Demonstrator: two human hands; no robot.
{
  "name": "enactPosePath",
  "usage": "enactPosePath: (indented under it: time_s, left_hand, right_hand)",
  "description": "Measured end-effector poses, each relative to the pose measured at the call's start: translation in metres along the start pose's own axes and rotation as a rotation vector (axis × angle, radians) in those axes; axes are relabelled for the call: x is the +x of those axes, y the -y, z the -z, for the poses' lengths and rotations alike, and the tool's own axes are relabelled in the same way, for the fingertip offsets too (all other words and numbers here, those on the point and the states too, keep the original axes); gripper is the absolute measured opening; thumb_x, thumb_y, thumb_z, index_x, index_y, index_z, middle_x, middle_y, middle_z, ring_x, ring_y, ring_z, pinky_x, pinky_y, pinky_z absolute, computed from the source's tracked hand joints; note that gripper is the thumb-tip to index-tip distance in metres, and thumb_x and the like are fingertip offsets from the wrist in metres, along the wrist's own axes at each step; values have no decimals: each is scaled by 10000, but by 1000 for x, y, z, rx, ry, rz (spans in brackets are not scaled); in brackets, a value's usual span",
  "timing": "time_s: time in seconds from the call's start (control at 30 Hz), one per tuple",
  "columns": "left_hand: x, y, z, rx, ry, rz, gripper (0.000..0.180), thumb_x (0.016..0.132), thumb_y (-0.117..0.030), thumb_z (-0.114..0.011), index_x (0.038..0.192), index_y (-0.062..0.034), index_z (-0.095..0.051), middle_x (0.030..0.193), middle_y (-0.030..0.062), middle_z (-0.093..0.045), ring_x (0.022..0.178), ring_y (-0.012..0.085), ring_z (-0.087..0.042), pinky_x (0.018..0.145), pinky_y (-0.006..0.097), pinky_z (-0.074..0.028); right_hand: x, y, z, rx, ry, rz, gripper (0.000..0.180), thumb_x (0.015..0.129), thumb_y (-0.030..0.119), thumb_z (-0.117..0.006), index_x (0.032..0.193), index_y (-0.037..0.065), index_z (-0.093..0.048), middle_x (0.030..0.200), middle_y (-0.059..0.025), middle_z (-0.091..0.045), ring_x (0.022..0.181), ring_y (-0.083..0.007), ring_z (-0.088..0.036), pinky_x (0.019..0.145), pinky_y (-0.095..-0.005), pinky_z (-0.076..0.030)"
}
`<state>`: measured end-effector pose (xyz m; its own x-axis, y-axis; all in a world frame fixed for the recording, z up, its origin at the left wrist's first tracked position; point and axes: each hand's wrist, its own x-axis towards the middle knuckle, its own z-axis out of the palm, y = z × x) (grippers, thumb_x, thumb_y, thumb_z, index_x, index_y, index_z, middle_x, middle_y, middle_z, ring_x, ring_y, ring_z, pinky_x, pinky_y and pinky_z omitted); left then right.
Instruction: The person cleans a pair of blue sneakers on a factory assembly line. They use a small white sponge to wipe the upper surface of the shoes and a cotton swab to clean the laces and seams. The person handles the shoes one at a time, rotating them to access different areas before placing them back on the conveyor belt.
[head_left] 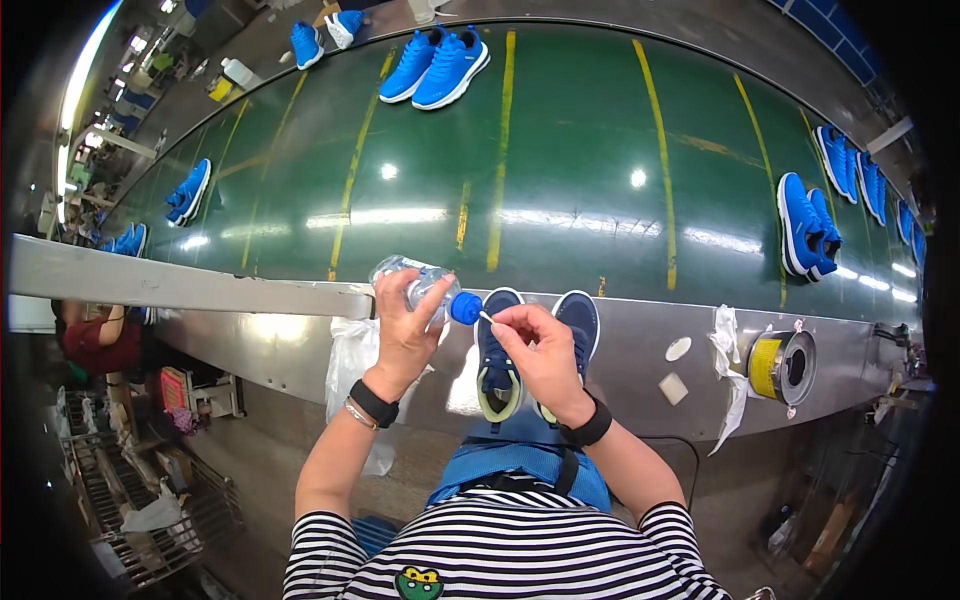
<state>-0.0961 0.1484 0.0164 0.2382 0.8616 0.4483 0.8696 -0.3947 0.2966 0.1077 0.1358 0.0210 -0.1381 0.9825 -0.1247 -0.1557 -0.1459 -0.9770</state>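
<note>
My left hand (403,330) is wrapped around a clear plastic bottle (432,272), which is tilted on its side with its blue cap (466,308) toward the right. Between the thumb and fingers of my right hand (543,358) is a thin white cotton swab (486,316), its tip close by the cap; whether they touch I cannot tell. Below my hands a pair of navy shoes stands on the metal ledge, toes toward the belt. The left shoe (494,362) shows a pale green collar lining. My right hand partly covers the right shoe (580,318).
Beyond the ledge (640,345) runs a green belt (570,150) with yellow lines, carrying several blue shoes (452,68). A yellow-labelled tin (765,368), a white rag (727,345) and a pale block (673,388) lie at right. A metal bar (200,283) juts in from the left.
</note>
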Motion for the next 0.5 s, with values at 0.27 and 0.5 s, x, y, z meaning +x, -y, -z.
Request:
enactPosePath:
  time_s: [0.27, 0.5]
  left_hand:
    - [7, 2, 15, 204, 71, -62, 624, 689, 21, -661, 1222, -301, -623, 1174, 105, -427, 1161, 295, -433, 1092, 539, -245]
    - [14, 11, 24, 382, 100, -215, 592, 727, 14, -610, 1190, -354, -637, 1184, 83, -422, 1180, 273, -418, 1117, 521, -210]
  right_hand:
    - [7, -13, -10, 24, 1, -23, 68, 858, 57, -669, 897, 1, -665, 804, -7, -549, 657, -58, -504, 606, -215, -428]
    - [14, -23, -14, 15, 29, -51, 74, 861, 67, -666, 894, 1, -672, 743, 5, -567, 644, -50, -509, 589, -213, -421]
